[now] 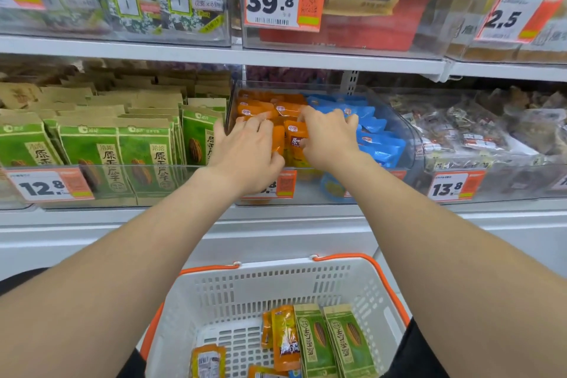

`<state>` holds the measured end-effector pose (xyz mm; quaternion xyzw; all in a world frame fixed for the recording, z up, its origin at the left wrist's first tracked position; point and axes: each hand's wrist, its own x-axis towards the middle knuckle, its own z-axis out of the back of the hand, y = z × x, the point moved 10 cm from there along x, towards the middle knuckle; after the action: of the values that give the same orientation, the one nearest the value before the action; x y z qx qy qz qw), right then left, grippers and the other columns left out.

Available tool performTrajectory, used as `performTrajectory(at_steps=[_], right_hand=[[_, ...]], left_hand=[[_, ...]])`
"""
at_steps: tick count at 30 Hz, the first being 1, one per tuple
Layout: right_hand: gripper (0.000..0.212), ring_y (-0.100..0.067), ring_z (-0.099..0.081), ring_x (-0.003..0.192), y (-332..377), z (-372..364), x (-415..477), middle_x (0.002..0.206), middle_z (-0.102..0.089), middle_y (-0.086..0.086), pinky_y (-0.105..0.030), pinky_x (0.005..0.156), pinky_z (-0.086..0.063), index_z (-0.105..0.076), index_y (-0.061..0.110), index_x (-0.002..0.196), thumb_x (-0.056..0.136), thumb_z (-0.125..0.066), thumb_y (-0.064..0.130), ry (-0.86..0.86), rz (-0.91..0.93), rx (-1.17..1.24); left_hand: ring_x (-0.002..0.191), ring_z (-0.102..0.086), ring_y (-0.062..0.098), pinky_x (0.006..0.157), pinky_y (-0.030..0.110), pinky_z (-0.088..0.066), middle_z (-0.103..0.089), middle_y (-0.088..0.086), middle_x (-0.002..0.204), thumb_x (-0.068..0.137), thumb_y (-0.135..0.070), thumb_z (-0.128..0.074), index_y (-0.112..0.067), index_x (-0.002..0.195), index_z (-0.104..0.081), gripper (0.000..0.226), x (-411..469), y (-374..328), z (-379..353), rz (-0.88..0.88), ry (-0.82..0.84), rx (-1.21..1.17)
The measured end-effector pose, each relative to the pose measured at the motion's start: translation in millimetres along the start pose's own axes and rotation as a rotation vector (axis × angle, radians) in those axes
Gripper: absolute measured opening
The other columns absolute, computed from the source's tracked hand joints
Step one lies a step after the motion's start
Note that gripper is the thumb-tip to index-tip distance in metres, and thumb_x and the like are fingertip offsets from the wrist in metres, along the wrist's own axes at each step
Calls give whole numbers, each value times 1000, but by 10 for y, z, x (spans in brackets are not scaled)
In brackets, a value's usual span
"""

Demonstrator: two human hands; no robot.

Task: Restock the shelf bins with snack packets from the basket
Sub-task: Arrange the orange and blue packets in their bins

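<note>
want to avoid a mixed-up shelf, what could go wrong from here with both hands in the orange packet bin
The right hand grips orange packets right beside the blue packets; one could slide onto the blue side. They stand above the clear bin front, so those the left hand holds may tip over it. The basket also holds green seed packets, which could be dropped here by mistake.

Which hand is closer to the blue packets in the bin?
Right. The right hand is on the orange packets, just beside the blue packets. The left hand is further left, across the orange packets from them.
</note>
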<state>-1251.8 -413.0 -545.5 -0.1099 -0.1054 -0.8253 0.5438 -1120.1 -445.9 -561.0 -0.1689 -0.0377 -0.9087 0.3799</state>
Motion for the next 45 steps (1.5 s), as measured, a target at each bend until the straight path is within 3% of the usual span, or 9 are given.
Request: performTrajectory(at_steps=[4, 14, 23, 28, 31, 34, 38, 43, 45], right_hand=[[40, -40, -45, 128, 112, -56, 59, 122, -64, -13, -58, 114, -23, -50, 18, 131, 93, -62, 15, 35, -7, -29], [33, -41, -37, 134, 193, 16, 190, 125, -64, -8, -52, 104, -28, -62, 26, 120, 90, -65, 13, -41, -31, -14], [53, -34, -49, 122, 158, 133, 73, 127, -61, -10, -49, 98, -35, -53, 20, 130, 82, -75, 14, -167, 29, -72], [34, -35, -51, 114, 162, 288, -101, 121, -56, -13, -47, 95, -41, -59, 15, 113, 82, -72, 11, -193, 51, -43], [19, -36, -57, 105, 267, 308, -284, 112, -58, -13, -43, 80, -40, -55, 16, 96, 83, -68, 12, -112, 108, -1], [18, -38, -60, 98, 374, 341, -505, 113, -58, -12, -40, 71, -36, -50, 16, 96, 86, -64, 14, -84, 144, 38], [30, -37, -65, 100, 413, 324, -789, 117, -58, -11, -39, 70, -40, -58, 15, 111, 86, -70, 22, -39, 76, 48], [26, -32, -65, 110, 473, -52, -1214, 105, -55, -7, -36, 75, -43, -58, 19, 111, 89, -71, 23, 245, 114, -52], [30, -29, -65, 113, 524, -250, -1426, 112, -57, -6, -35, 75, -42, -59, 18, 120, 92, -68, 25, 358, 168, -109]], left_hand=[[144, -41, 26, 119, 68, -16, -45, 2, 157, 99, -47, -45, -23, 160, -29, 68, 4, 105, 31, 42, 2, -67], [137, -38, 33, 109, 64, -29, -39, 7, 153, 101, -43, -43, -21, 149, -41, 53, -10, 99, 9, 28, -32, -26], [132, -41, 31, 108, 58, -33, -45, 4, 146, 98, -47, -52, -21, 149, -42, 58, -101, 39, 120, 12, -220, -2], [129, -43, 28, 103, 49, -35, -50, 2, 141, 94, -45, -56, -21, 142, -52, 54, -267, -31, 286, -44, -365, -34], [116, -48, 30, 92, 44, -38, -54, 4, 128, 89, -32, -61, -18, 128, -60, 41, -419, -58, 392, -98, -469, -73], [94, -48, 31, 74, 44, -37, -54, 8, 103, 86, -18, -65, -13, 103, -61, 18, -599, -100, 400, -169, -540, -84], [81, -48, 28, 67, 41, -33, -53, 4, 83, 90, -30, -66, -14, 81, -58, 19, -786, -217, 116, -352, -435, -74], [71, -51, 28, 65, 37, -32, -54, 1, 67, 86, -33, -64, -16, 67, -62, 25, -1044, -346, -367, -466, -240, -34], [69, -50, 26, 65, 36, -28, -55, -1, 65, 86, -35, -61, -19, 67, -63, 25, -1162, -384, -635, -451, -127, -30]])
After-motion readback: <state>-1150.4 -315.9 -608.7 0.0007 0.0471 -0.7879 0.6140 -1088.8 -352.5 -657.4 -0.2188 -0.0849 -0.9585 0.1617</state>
